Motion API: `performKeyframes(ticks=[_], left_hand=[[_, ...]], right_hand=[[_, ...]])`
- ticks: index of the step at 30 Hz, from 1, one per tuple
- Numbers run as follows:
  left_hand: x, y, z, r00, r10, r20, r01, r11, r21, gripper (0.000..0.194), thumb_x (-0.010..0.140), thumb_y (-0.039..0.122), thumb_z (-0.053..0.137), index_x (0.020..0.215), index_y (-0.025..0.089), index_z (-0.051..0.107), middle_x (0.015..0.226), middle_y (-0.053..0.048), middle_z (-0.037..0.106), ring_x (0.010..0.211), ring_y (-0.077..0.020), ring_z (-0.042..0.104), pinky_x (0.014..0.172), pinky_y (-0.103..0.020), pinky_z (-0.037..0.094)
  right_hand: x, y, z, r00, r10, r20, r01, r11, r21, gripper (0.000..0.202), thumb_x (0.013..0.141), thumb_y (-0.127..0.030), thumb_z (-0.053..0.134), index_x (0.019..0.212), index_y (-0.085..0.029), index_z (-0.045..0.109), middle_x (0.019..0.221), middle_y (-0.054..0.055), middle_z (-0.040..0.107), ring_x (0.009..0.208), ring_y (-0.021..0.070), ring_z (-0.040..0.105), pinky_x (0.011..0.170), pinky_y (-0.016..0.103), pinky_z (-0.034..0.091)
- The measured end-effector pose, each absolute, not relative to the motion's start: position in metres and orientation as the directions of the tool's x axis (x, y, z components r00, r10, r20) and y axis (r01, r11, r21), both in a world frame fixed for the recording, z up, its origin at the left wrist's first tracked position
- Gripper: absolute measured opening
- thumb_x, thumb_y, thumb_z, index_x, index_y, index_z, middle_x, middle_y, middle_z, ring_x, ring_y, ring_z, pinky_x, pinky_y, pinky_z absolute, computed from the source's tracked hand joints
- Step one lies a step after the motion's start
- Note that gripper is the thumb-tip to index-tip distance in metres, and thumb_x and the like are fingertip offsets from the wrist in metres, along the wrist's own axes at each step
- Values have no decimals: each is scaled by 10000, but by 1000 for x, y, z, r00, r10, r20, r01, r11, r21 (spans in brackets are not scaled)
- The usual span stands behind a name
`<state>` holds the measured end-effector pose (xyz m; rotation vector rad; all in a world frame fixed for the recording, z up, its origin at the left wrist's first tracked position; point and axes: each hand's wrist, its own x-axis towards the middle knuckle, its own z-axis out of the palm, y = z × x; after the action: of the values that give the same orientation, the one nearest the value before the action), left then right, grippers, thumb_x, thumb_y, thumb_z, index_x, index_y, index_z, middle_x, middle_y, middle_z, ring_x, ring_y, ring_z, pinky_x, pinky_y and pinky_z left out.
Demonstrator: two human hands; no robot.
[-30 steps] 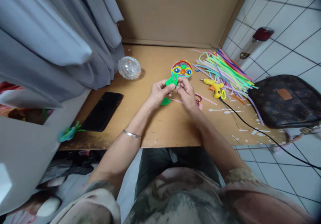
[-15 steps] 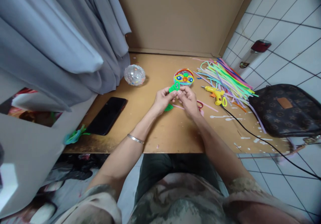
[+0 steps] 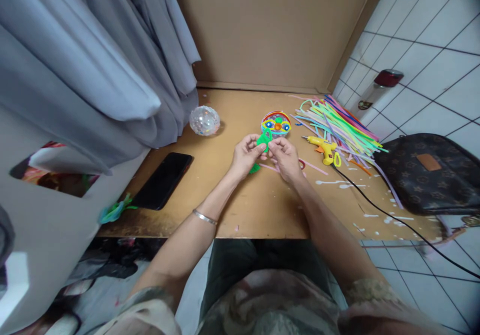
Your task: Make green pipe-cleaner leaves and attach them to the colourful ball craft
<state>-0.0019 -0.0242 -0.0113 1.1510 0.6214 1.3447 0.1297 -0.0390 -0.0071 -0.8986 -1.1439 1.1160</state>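
Observation:
Between my two hands is a small green looped piece, held up over the middle of the table. The fingers of my left hand pinch its left side. My right hand grips its right side with thumb and fingertips. Just beyond them sits a round decorated piece with yellow, blue, red and orange parts. Another green piece lies under my left hand, partly hidden. Beside my right hand, red scissor handles show in part.
A clear bowl-like ball and a black phone are at the left. To the right lie colourful pipe cleaners, a yellow glue gun with a black cord, and a brown bag. A grey curtain hangs at the left.
The green piece has turned between my fingers, and more of its flat body shows. The whole view has shifted slightly, so the table appears lower.

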Motion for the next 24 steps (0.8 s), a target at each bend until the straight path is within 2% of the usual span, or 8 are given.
performKeyframes(ticks=[7,15,24], left_hand=[[0,-29,-6,188,960,207,-435,-107,894,597,525,528,927,854,164,588,661,35,649,549,-79,601,520,-191,507],[1,-33,-3,191,962,194,-391,-107,914,572,560,572,894,834,166,598,655,30,641,539,-82,583,520,-199,474],[-2,-31,-6,73,941,331,-275,-300,914,462,687,598,803,706,163,650,590,30,578,545,-84,480,547,-225,385]], right_hand=[[132,-41,-4,69,970,232,-155,240,-958,475,631,-604,823,718,-209,574,528,-75,509,468,73,436,451,210,313],[131,-41,-7,154,952,266,-109,284,-953,365,670,-505,793,732,-203,598,550,-63,529,507,90,476,498,224,376],[125,-54,4,153,900,407,196,376,-905,188,760,-374,673,725,-195,630,667,-2,653,620,128,573,607,258,471]])
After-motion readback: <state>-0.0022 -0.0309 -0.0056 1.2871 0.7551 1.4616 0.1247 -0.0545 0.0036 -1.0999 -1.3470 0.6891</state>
